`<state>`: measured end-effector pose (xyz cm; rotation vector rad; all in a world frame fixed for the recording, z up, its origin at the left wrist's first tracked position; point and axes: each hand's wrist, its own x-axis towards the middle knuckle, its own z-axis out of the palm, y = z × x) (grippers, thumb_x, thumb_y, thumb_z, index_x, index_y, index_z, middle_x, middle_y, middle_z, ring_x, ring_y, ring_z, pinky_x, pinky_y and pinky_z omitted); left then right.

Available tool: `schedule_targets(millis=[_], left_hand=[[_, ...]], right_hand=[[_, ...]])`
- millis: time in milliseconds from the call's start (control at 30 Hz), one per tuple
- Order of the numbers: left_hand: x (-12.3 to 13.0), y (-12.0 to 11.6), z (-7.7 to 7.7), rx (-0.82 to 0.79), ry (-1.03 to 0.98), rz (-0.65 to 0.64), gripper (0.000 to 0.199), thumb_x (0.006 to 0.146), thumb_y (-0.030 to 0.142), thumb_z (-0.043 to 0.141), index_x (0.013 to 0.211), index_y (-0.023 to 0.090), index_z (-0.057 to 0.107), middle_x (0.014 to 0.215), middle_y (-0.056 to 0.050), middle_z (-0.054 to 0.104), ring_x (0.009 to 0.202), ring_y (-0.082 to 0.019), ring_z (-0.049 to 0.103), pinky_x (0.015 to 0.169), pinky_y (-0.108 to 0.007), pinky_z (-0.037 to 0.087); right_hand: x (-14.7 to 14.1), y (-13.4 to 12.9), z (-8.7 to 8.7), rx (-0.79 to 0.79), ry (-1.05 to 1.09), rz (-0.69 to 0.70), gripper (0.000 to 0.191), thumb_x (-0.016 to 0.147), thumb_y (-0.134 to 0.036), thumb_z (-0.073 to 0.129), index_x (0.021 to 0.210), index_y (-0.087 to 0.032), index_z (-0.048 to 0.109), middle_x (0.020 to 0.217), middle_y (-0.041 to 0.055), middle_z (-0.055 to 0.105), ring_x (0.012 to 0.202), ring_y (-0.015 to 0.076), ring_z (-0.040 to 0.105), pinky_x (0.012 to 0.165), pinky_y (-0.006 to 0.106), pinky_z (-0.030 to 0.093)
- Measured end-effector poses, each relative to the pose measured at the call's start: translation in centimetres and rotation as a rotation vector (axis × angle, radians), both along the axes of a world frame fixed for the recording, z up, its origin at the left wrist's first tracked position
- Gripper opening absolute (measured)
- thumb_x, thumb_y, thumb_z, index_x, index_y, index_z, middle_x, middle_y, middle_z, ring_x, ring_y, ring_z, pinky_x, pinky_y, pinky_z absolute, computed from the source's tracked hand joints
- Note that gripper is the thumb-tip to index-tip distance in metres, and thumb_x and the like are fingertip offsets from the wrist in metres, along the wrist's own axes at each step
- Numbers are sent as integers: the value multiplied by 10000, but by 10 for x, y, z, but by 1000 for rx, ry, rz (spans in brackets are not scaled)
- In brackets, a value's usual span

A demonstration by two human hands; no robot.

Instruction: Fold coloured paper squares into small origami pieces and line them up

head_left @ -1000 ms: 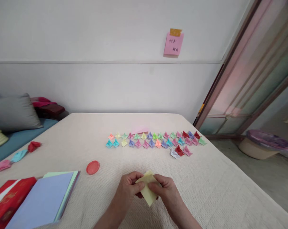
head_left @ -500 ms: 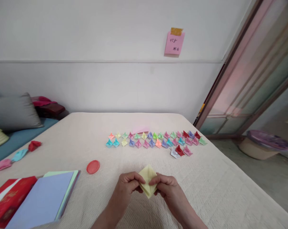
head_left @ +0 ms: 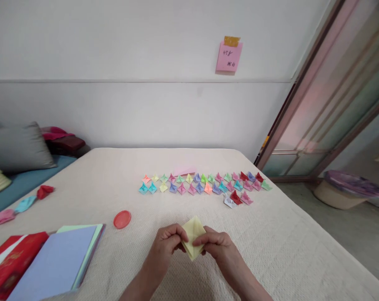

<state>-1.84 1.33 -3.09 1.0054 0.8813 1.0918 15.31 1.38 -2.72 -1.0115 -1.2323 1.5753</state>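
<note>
I hold the yellow paper (head_left: 191,230) over the cloth (head_left: 136,246) — my left hand (head_left: 168,241) pinched on its left edge, my right hand (head_left: 218,246) pinched on its right — nearer me than the rows of folded papers (head_left: 199,188).

A room in a home, it seems — grey cushion (head_left: 18,147), blue seat (head_left: 63,162), cloth-covered table (head_left: 114,171).
</note>
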Motion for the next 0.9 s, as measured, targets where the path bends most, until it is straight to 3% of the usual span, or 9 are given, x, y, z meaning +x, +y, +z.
schedule_targets(millis=[267,467,567,900], left_hand=[[1,-1,1,-51,19,-13,65,677,124,534,693,149,592,597,21,567,587,-130,537,590,-254,418],[3,3,-4,-49,85,49,92,621,134,612,681,170,552,542,50,549,528,-114,502,548,-248,407],[4,3,-3,-55,32,54,150,619,137,617,757,176,574,596,36,600,567,-125,531,557,-249,415],[0,2,-4,-36,93,18,93,681,207,640,750,146,655,588,12,615,572,-121,535,584,-240,411]], right_hand=[[-2,1,-2,81,-104,19,337,564,-89,496,674,-239,777,789,32,564,779,192,536,678,298,373],[-3,4,-15,65,-14,-129,352,559,-78,551,783,-257,755,671,-15,602,614,143,501,564,263,354],[-3,4,-13,13,14,-178,291,576,-88,568,742,-243,749,595,-28,603,549,125,492,545,257,350],[-1,6,-11,79,2,-162,264,573,-86,575,620,-257,770,622,-18,550,601,117,484,557,243,363]])
